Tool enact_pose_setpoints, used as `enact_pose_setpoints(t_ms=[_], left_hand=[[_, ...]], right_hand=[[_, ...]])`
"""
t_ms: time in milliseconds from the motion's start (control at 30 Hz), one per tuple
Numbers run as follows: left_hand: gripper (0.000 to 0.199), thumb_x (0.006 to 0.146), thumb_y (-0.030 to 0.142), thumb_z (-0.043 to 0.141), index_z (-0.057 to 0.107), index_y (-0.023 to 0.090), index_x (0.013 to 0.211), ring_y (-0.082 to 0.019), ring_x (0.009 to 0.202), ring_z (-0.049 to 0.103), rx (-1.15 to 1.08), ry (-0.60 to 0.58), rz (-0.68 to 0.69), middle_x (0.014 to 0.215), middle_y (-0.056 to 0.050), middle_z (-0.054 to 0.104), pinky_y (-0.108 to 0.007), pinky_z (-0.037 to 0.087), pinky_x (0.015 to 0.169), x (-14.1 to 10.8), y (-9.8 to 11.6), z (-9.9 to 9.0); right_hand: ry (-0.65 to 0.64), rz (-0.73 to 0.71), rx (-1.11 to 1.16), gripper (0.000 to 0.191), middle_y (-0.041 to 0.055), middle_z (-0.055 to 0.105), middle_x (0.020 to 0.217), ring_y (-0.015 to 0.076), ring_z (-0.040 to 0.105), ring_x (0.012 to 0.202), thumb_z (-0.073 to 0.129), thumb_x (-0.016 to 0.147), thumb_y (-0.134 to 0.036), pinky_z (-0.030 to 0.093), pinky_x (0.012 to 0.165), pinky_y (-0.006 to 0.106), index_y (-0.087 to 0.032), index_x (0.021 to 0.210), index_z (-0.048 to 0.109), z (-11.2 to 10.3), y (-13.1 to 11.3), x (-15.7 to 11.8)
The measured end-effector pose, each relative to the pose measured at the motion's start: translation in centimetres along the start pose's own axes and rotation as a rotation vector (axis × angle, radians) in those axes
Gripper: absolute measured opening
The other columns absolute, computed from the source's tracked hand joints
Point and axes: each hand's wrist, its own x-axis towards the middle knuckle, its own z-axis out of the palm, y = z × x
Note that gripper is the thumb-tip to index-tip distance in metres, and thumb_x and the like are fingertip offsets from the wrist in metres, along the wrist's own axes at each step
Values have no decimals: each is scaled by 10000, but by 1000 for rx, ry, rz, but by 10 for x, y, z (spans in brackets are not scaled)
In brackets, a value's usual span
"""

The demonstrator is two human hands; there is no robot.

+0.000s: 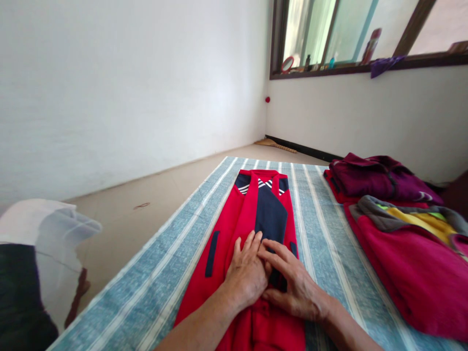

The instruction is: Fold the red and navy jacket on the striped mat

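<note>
As fingers touch red jacket, purple garment apart, white-marked

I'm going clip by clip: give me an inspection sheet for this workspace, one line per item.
Surface: blue-and-white striped cloth, with garments on it.
Job's things: red garment with navy panels, laid out lengthwise under the hands.
Clutter: magenta garment with yellow and grey parts, and dark purple garment, both folded at the right.
Hands: left hand rests palm down on the red garment; right hand is beside it, fingers bent; whether it grips fabric is unclear.
Cables: nothing seen.
Surroundings: white wall; window with small items and a purple cloth on its sill; thin loop on the floor, nature unclear.
</note>
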Motion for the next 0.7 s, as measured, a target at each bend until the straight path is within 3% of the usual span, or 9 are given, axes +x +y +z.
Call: enact_pose_setpoints(t_ms=[700], left_hand=[[476,945,339,303,447,177,1369,-247,1413,192,-4,-22,-14,1510,-89,306,-523,172,1132,1,0,1]], right_hand=[[-20,19,1,700,111,314,1462,280,305,1354,671,725,-230,331,1085,472,-241,1371,404,0,0,0]])
